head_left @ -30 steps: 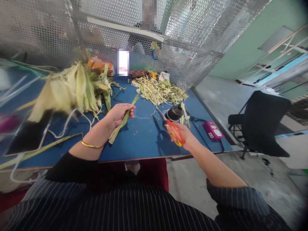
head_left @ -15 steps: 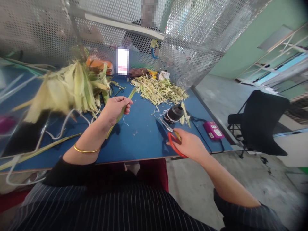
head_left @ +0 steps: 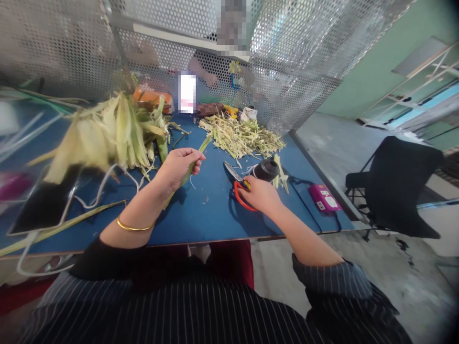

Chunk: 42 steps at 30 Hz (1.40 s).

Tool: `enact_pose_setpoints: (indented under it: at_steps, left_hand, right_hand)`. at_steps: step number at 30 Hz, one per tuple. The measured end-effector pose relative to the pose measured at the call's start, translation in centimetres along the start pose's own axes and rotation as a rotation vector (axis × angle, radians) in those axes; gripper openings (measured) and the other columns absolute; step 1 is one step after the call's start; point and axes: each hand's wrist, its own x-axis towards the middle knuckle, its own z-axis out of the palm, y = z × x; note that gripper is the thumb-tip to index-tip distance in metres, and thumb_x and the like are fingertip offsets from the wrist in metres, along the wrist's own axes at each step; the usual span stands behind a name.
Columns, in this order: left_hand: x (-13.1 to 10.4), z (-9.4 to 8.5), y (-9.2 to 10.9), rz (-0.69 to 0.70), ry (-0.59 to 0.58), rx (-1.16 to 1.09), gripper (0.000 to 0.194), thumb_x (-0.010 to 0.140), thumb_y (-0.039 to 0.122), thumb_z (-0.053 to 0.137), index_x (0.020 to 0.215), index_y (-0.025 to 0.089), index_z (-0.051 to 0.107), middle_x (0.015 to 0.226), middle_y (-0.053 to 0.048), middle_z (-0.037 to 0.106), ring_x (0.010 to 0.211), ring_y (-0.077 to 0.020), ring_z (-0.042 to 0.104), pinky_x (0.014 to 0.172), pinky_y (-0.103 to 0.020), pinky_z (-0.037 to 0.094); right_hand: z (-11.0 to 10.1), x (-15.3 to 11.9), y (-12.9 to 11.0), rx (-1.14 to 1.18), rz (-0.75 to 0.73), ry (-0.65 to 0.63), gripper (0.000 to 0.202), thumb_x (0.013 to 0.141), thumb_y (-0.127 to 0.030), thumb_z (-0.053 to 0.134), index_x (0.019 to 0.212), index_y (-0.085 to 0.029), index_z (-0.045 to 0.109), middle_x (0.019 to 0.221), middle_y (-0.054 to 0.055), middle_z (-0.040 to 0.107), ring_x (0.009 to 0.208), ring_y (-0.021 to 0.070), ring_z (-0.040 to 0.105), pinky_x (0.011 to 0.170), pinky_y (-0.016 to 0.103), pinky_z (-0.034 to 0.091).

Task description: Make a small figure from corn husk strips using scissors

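My left hand (head_left: 184, 167) is closed around a long green corn husk strip (head_left: 205, 142), pinched between thumb and fingers. The strip runs from above the fingertips down behind the wrist, and a thin white thread (head_left: 193, 181) hangs beside it. My right hand (head_left: 263, 193) grips red-handled scissors (head_left: 233, 172), their blades pointing up and left toward the strip but apart from it. Just beyond the right hand lies a black thread spool (head_left: 266, 169), partly hidden by that hand. A bundle of pale husks (head_left: 107, 131) lies left of my left hand.
A heap of cut husk scraps (head_left: 240, 136) lies at the back. A lit screen (head_left: 187, 92) stands against the perforated screen (head_left: 287, 91). A purple packet (head_left: 324, 198) is at the right edge of the blue table (head_left: 211, 215). A black chair (head_left: 398, 186) stands beyond.
My right hand has brought the scissors left and slightly up, nearer the husk strip. My left hand keeps its hold on the strip. The view has shifted a little.
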Motion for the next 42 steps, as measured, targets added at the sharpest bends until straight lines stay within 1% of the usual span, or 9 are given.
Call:
enact_pose_setpoints:
  at_steps: [7,12,18,25,28,31,34,37,42]
  left_hand:
    - [0.1,0.0,-0.1,-0.004,0.022,0.015,0.014,0.078,0.015,0.056,0.066,0.010,0.061,0.055,0.000,0.051,0.045,-0.0058,0.048,0.045,-0.018,0.038]
    - [0.2,-0.2,-0.1,0.012,0.015,0.013,0.015,0.080,0.015,0.054,0.067,0.010,0.061,0.056,0.000,0.051,0.046,-0.0057,0.048,0.045,-0.018,0.039]
    - [-0.3,0.4,0.1,-0.003,-0.021,-0.023,0.016,0.080,0.012,0.054,0.066,0.010,0.061,0.055,0.000,0.051,0.045,-0.0055,0.047,0.045,-0.018,0.039]
    - [0.3,-0.1,-0.5,-0.032,0.027,-0.028,0.015,0.081,0.012,0.054,0.069,0.010,0.061,0.057,0.000,0.052,0.045,-0.0057,0.048,0.044,-0.019,0.039]
    - [0.5,-0.2,-0.6,-0.040,0.041,-0.021,0.016,0.082,0.012,0.053,0.068,0.010,0.061,0.056,0.000,0.051,0.045,-0.0057,0.048,0.044,-0.019,0.039]
    - [0.4,-0.1,-0.5,-0.042,0.033,-0.005,0.018,0.083,0.012,0.051,0.068,0.009,0.060,0.055,0.001,0.050,0.044,-0.0053,0.048,0.044,-0.018,0.038]
    - [0.4,0.0,-0.3,-0.052,0.039,0.002,0.018,0.083,0.012,0.051,0.068,0.010,0.060,0.054,0.001,0.050,0.043,-0.0051,0.047,0.044,-0.018,0.037]
    - [0.4,-0.1,-0.2,-0.050,0.045,-0.011,0.017,0.082,0.012,0.051,0.068,0.010,0.060,0.055,0.001,0.050,0.043,-0.0053,0.047,0.044,-0.018,0.037]
    - [0.1,0.0,-0.2,-0.015,0.011,-0.033,0.015,0.081,0.014,0.054,0.069,0.010,0.061,0.056,0.000,0.050,0.046,-0.0059,0.048,0.045,-0.018,0.038]
  right_hand:
    - [-1.6,3.1,-1.5,-0.026,0.029,0.137,0.045,0.081,-0.049,0.047,0.114,-0.019,0.055,0.097,0.010,0.069,0.088,0.0274,0.065,0.067,0.032,0.044]
    - [-1.8,-1.0,-0.1,-0.086,-0.010,0.079,0.040,0.082,-0.046,0.047,0.111,-0.021,0.057,0.098,0.010,0.068,0.086,0.0266,0.065,0.065,0.031,0.043]
    - [0.1,-5.0,0.8,-0.089,0.044,0.023,0.040,0.082,-0.045,0.048,0.115,-0.021,0.054,0.098,0.008,0.068,0.084,0.0242,0.065,0.067,0.031,0.044]
    - [0.7,0.1,-2.0,-0.085,0.055,0.051,0.037,0.085,-0.044,0.044,0.103,-0.015,0.057,0.091,0.012,0.068,0.084,0.0258,0.065,0.068,0.032,0.046]
    - [0.0,3.2,-3.1,-0.088,0.081,0.064,0.035,0.085,-0.042,0.044,0.098,-0.013,0.058,0.090,0.014,0.067,0.086,0.0274,0.065,0.070,0.033,0.047]
    - [-1.2,5.8,-3.8,-0.084,0.119,0.176,0.037,0.087,-0.042,0.042,0.102,-0.012,0.057,0.094,0.016,0.067,0.088,0.0270,0.065,0.072,0.033,0.047]
    - [-2.5,6.6,-3.7,-0.096,0.095,0.151,0.036,0.086,-0.043,0.042,0.096,-0.013,0.060,0.091,0.015,0.067,0.088,0.0272,0.065,0.073,0.032,0.046]
    - [-3.1,4.3,-2.8,-0.124,0.051,0.112,0.036,0.085,-0.044,0.042,0.094,-0.015,0.061,0.086,0.013,0.068,0.083,0.0278,0.065,0.068,0.033,0.046]
    - [-2.2,-2.6,-1.0,-0.135,0.007,0.044,0.036,0.084,-0.045,0.045,0.106,-0.020,0.058,0.091,0.010,0.067,0.082,0.0249,0.065,0.066,0.031,0.045]
